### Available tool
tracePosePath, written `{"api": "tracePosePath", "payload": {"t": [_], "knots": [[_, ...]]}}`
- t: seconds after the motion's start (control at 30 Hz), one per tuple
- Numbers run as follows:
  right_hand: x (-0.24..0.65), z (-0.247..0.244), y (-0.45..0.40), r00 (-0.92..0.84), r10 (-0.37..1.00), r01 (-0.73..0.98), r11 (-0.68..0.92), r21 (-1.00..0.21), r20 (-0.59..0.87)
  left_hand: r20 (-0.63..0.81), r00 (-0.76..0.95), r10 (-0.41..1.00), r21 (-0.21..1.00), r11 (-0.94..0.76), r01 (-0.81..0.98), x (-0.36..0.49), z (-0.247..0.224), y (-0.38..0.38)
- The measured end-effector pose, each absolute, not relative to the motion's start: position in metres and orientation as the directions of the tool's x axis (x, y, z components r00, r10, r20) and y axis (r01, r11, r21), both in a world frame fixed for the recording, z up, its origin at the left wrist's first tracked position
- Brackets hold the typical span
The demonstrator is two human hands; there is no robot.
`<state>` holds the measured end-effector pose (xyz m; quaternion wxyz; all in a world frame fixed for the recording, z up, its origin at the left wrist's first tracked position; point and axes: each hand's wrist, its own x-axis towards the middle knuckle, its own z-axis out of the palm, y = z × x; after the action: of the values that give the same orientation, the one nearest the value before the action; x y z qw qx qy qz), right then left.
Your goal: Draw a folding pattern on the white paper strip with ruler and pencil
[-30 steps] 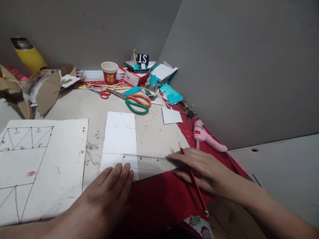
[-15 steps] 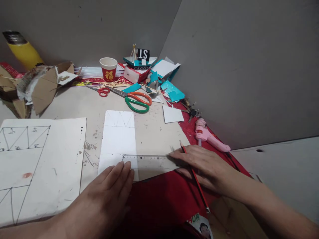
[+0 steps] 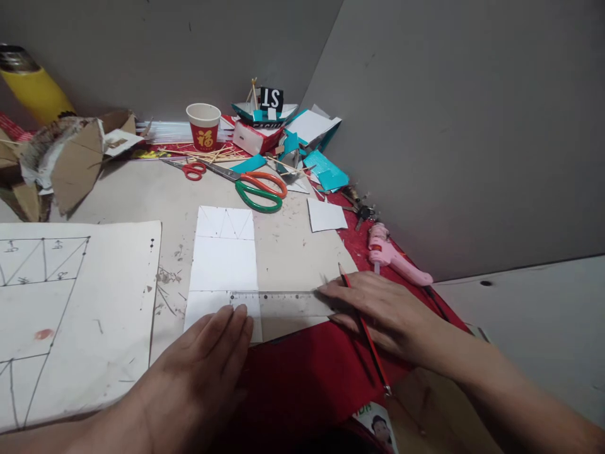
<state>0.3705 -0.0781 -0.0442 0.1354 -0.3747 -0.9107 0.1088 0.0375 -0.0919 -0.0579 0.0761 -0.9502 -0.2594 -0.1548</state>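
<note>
A clear ruler (image 3: 283, 304) lies across the lower part of a narrow white card (image 3: 224, 261) and reaches past its right edge. Pencil lines cross the card, with zigzags at its top. My left hand (image 3: 208, 353) rests flat, its fingers stretched together and fingertips pressing at the ruler's left end and the card. At the ruler's other end, my right hand (image 3: 378, 315) grips it between thumb and fingers. A red pencil (image 3: 370, 343) is tucked in that same hand, its tip pointing up and away. Left of the card lies a large sheet (image 3: 108, 328) with a drawn pattern.
Beyond the card lie orange-and-green scissors (image 3: 259, 189), small red scissors (image 3: 193, 170), a paper cup (image 3: 204, 129) and a model boat (image 3: 265, 113). A pink glue gun (image 3: 397, 258) and keys (image 3: 363, 213) lie right. Cut cardboard (image 3: 78, 167) stands left, before a yellow bottle (image 3: 35, 91).
The whole view has shifted slightly, so things appear a little farther left and up. Both hands, the ruler and the card keep about the same places relative to each other.
</note>
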Motion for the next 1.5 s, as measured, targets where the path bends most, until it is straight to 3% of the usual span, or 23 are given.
{"api": "tracePosePath", "payload": {"t": [0.37, 1.07, 1.5], "knots": [[0.374, -0.048, -0.080, -0.675, 0.717, 0.664, 0.694, -0.279, 0.175, 0.312, 0.833, 0.457, -0.071, -0.863, 0.500, 0.034, -0.070, -0.093], [0.375, -0.048, -0.085, -0.664, 0.726, 0.677, 0.684, -0.271, 0.176, 0.328, 0.808, 0.489, 0.026, -0.860, 0.510, 0.035, -0.064, -0.087], [0.376, -0.049, -0.086, -0.657, 0.735, 0.690, 0.676, -0.259, 0.168, 0.302, 0.815, 0.494, 0.003, -0.856, 0.518, 0.034, -0.068, -0.090]]}}
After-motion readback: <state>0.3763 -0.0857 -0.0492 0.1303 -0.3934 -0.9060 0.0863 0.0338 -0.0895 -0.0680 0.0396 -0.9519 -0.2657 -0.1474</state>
